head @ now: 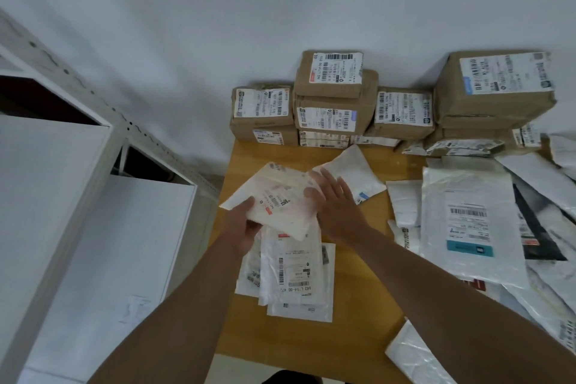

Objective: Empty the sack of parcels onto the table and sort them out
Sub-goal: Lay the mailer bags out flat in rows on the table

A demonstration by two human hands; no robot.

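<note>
Head view: left hand [241, 224] grips a white padded parcel [280, 199] above the wooden table [358, 284]; right hand [335, 201], fingers straight, rests on its 3 o'clock edge, apparently touching. Brown boxes [336, 100] stack at 12 o'clock; white mailers [470, 221] lie at 3 o'clock.

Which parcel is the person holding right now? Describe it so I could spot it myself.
Start at the wooden table with brown cardboard boxes stacked along the wall. Near its left edge, above a pile of flat white mailers, the left hand holds a soft white padded envelope. It alone is lifted and tilted.
</note>
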